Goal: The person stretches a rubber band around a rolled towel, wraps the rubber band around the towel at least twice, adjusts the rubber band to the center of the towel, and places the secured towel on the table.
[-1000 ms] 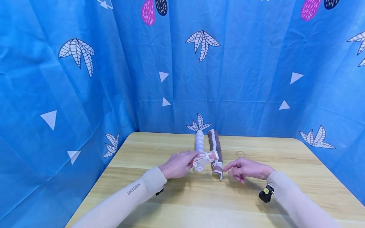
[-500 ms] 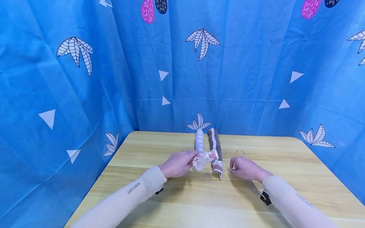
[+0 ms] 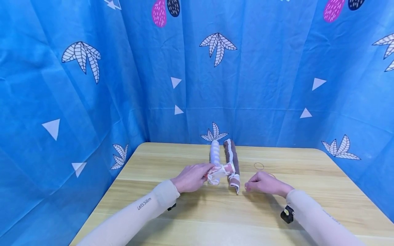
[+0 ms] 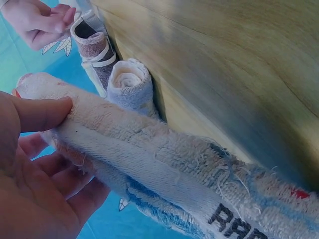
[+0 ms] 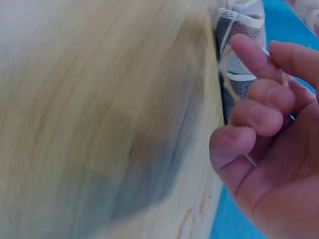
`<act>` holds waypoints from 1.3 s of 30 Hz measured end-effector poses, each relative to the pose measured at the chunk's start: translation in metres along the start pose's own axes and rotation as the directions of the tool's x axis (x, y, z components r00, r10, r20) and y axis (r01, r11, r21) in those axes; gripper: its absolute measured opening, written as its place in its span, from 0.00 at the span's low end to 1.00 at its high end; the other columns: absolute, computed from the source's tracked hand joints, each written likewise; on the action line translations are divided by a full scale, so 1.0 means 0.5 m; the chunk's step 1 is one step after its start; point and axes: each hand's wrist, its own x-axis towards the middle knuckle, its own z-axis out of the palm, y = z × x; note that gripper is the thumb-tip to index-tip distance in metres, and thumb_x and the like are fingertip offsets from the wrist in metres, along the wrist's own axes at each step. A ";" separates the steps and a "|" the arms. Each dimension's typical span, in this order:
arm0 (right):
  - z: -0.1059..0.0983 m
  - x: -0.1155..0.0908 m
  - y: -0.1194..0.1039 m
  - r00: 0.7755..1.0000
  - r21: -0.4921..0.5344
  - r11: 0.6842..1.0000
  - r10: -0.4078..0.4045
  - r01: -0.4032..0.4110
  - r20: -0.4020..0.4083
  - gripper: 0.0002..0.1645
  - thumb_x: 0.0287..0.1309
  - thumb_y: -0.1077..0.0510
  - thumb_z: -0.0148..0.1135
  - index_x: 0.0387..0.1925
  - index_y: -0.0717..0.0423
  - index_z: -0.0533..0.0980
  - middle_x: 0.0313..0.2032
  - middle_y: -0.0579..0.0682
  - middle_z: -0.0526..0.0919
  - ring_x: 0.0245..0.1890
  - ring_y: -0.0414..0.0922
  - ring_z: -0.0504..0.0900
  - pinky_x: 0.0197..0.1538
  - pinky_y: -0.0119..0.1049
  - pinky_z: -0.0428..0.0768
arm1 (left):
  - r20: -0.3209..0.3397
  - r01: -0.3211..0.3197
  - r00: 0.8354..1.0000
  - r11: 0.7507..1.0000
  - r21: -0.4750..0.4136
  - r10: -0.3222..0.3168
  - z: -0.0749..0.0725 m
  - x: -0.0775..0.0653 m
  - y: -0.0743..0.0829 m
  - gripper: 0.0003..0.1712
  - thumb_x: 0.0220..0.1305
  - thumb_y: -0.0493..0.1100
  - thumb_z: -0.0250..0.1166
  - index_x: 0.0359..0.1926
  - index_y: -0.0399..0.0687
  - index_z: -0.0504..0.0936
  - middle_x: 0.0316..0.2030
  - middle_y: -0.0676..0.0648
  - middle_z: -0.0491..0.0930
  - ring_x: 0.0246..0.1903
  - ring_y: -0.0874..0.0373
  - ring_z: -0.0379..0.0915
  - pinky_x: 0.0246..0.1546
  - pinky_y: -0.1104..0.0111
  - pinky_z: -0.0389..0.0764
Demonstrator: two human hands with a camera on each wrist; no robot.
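My left hand (image 3: 192, 177) grips a rolled-up towel (image 4: 149, 149), pale with pink and blue patches and dark lettering; thumb on top, fingers beneath. It lies crosswise over the near end of a lavender-and-white striped towel roll (image 3: 215, 153). Beside that is a brown-and-white towel roll (image 3: 235, 162), with pale bands across its near end (image 4: 103, 59). To the right of the rolls, my right hand (image 3: 267, 183) has its fingers curled, with a thin tan rubber band (image 5: 227, 79) looped around them; thumb and index finger are close together at the band.
On the wooden table (image 3: 221, 218), a loose rubber band (image 3: 259, 166) lies beyond my right hand, and another band (image 3: 271, 175) shows just behind the knuckles. A blue patterned curtain (image 3: 264, 75) stands along the back and sides of the table.
My right hand has drawn back slightly from the brown roll, and its outstretched index finger has curled in toward the thumb. The left hand and its towel stay in place.
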 end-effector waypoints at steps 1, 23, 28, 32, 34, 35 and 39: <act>0.000 0.001 0.001 1.000 0.030 1.000 0.009 -0.009 0.009 0.16 0.68 0.49 0.61 0.32 0.52 0.87 0.24 0.43 0.81 0.15 0.33 0.59 0.21 0.29 0.63 | 0.002 0.003 1.000 1.000 -0.002 -0.003 0.000 0.000 0.000 0.29 0.71 0.42 0.62 0.71 0.58 0.68 0.64 0.52 0.77 0.60 0.56 0.77 0.58 0.59 0.79; 0.015 -0.002 -0.012 0.998 0.316 0.947 0.043 -0.055 0.047 0.29 0.63 0.52 0.67 0.65 0.53 0.75 0.23 0.60 0.84 0.15 0.44 0.78 0.20 0.46 0.81 | 0.012 0.024 1.000 0.999 -0.038 -0.024 0.002 -0.007 0.001 0.30 0.72 0.43 0.62 0.72 0.57 0.68 0.64 0.51 0.77 0.60 0.56 0.77 0.59 0.59 0.78; 0.014 -0.001 -0.026 0.996 0.273 0.959 0.085 -0.071 -0.039 0.37 0.57 0.52 0.73 0.67 0.53 0.73 0.31 0.59 0.87 0.22 0.52 0.84 0.19 0.33 0.75 | 0.011 0.020 1.000 0.999 -0.038 -0.019 -0.006 -0.007 0.004 0.30 0.71 0.43 0.63 0.72 0.59 0.68 0.64 0.52 0.77 0.59 0.57 0.77 0.58 0.59 0.79; 0.014 -0.001 -0.043 0.992 0.220 0.975 0.058 -0.032 -0.109 0.40 0.55 0.51 0.75 0.67 0.56 0.72 0.37 0.51 0.88 0.32 0.52 0.84 0.24 0.29 0.73 | 0.007 0.005 1.000 0.999 -0.039 -0.005 -0.009 -0.007 0.007 0.30 0.71 0.42 0.63 0.71 0.61 0.68 0.64 0.53 0.77 0.60 0.57 0.77 0.56 0.59 0.80; 0.017 -0.001 -0.052 0.989 0.173 0.985 0.028 -0.002 -0.148 0.42 0.53 0.50 0.75 0.68 0.57 0.71 0.40 0.48 0.88 0.39 0.49 0.83 0.33 0.32 0.77 | 0.008 0.002 1.000 0.999 -0.046 -0.002 -0.009 -0.007 0.006 0.31 0.71 0.42 0.63 0.71 0.61 0.68 0.64 0.53 0.77 0.60 0.57 0.76 0.57 0.58 0.79; 0.018 -0.001 -0.056 0.986 0.151 0.988 0.012 0.014 -0.167 0.43 0.53 0.50 0.76 0.68 0.57 0.70 0.41 0.47 0.88 0.43 0.48 0.82 0.39 0.35 0.78 | 0.008 0.003 1.000 0.999 -0.050 -0.003 -0.009 -0.007 0.005 0.31 0.70 0.42 0.63 0.72 0.61 0.68 0.65 0.53 0.76 0.61 0.56 0.76 0.57 0.58 0.79; 0.025 0.002 -0.064 0.973 0.120 0.991 -0.028 0.057 -0.231 0.46 0.50 0.51 0.78 0.68 0.56 0.69 0.46 0.49 0.85 0.51 0.50 0.79 0.51 0.45 0.77 | 0.005 0.007 1.000 0.997 -0.076 -0.007 -0.010 -0.006 0.003 0.31 0.70 0.42 0.64 0.72 0.62 0.68 0.64 0.53 0.77 0.58 0.57 0.77 0.56 0.58 0.80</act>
